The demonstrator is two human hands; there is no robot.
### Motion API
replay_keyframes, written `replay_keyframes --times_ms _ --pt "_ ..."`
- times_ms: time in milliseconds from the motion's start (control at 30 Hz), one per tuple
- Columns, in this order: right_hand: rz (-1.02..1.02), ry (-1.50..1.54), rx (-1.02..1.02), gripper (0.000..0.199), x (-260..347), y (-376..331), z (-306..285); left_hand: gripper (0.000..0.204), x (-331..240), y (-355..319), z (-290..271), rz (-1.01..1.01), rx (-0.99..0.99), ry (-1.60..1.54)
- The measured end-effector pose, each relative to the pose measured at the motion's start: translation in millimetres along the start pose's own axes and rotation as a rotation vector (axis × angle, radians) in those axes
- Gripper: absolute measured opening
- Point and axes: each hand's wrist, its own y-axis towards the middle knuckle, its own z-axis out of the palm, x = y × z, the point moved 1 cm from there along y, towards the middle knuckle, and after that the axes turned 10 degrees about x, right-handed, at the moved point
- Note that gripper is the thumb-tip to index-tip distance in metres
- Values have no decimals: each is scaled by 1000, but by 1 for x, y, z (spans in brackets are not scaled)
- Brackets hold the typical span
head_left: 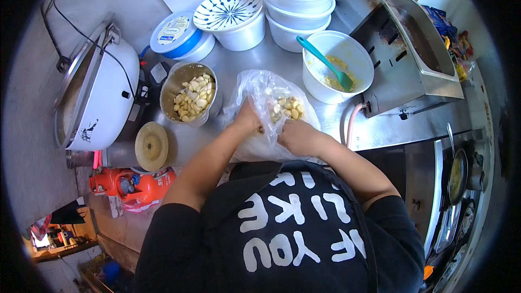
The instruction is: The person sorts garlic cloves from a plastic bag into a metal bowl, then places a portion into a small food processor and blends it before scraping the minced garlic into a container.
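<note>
A clear plastic bag [255, 82] stands on the steel counter in front of me, with pale peeled garlic cloves [290, 108] showing at its mouth. My left hand [248, 116] is at the bag's left side; plastic film covers its fingers, so their grip is hidden. On the near right side, my right hand [300, 137] is closed on the bag's edge, just below the cloves. Left of the bag, a metal jar [216, 103] holds many more garlic cloves, cut or whole I cannot tell for all.
A white tub [315, 84] with a green spatula [325, 59] stands right of the bag, before a steel fryer [391, 65]. Stacked white tubs [296, 21] and a patterned bowl [230, 11] line the back. A round lid [151, 146] and white cooker [111, 92] are left.
</note>
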Motion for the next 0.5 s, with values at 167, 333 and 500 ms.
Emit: replay_keyframes --times_ms 167,333,500 --pt "34 81 45 21 19 -47 -34 27 -74 -24 -46 57 185 85" --pt "-46 184 -116 19 8 -52 -9 37 -74 -8 -13 317 200 -264" --pt "75 308 -214 19 9 -51 -8 44 -91 38 1 554 309 -90"
